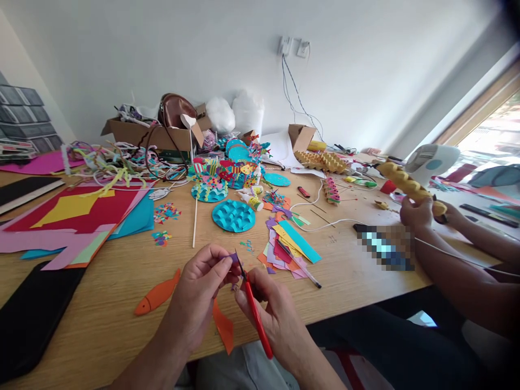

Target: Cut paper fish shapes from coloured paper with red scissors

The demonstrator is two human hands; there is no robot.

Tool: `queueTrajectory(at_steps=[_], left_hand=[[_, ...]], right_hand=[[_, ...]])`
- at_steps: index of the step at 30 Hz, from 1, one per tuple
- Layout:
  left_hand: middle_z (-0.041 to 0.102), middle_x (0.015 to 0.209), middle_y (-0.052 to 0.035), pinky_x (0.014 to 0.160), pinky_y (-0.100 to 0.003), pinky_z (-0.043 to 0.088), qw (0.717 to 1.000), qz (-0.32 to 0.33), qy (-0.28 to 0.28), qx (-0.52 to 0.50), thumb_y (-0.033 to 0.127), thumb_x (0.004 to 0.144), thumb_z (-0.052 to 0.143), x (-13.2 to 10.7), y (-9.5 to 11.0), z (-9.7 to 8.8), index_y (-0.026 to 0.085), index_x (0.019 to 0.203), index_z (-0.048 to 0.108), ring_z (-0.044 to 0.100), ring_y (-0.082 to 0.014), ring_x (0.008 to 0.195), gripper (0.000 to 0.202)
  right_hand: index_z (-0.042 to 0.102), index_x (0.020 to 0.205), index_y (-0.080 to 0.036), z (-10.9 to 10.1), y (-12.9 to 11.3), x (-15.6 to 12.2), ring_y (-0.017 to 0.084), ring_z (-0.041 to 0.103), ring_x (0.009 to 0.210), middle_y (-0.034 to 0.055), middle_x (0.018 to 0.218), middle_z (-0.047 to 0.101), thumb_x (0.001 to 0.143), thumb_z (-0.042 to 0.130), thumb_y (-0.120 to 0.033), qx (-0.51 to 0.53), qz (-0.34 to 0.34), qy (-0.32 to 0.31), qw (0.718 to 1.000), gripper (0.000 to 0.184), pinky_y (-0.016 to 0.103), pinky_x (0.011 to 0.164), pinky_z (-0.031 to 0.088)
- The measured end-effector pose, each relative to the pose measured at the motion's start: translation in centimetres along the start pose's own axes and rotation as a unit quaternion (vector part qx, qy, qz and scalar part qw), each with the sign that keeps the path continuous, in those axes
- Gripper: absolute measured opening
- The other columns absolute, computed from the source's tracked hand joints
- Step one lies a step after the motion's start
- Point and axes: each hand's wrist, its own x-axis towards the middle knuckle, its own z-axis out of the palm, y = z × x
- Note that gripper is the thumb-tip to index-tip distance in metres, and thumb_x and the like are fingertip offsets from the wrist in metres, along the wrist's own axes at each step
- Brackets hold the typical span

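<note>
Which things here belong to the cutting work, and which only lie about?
In hand:
left hand holding small purple paper scrap
right hand holding red-handled scissors

Lying about:
orange paper fish
round blue folded-paper disc
brown cardboard box
red lighter

Small purple paper scrap (pixel 233 258), red scissors (pixel 255 314)

You have red-handled scissors (pixel 255 314), a purple paper scrap (pixel 233 258), an orange paper fish (pixel 157 295), a blue wavy-patterned disc (pixel 233 215).
</note>
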Motion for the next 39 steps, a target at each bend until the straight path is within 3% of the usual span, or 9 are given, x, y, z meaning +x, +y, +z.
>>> queueTrajectory(at_steps=[18, 39], left_hand=[[0.066, 0.066, -0.0005, 0.063, -0.023, 0.048, 0.999, -0.016, -0.020, 0.042, 0.023, 0.072, 0.066, 0.1, 0.1, 0.2, 0.017, 0.067, 0.062, 0.059, -0.0124, 0.064, 0.009], [0.065, 0.065, 0.0002, 0.061, -0.023, 0.049, 0.998, -0.004, 0.000, 0.058, 0.024, 0.070, 0.067, 0.4, 0.4, -0.4, 0.017, 0.065, 0.062, 0.058, -0.0121, 0.061, 0.010]], right_hand=[[0.035, 0.059, -0.020, -0.3, 0.7, -0.2, 0.010, 0.028, 0.052, -0.0069, 0.055, 0.031, 0.079, 0.056, -0.040, -0.041, 0.005, 0.016, 0.999, 0.035, 0.022, 0.047, 0.022], [0.034, 0.056, -0.020, -0.7, 0.9, -0.3, 0.009, 0.026, 0.050, -0.0068, 0.051, 0.030, 0.078, 0.057, -0.045, -0.078, 0.001, -0.007, 0.997, 0.040, 0.022, 0.045, 0.021]])
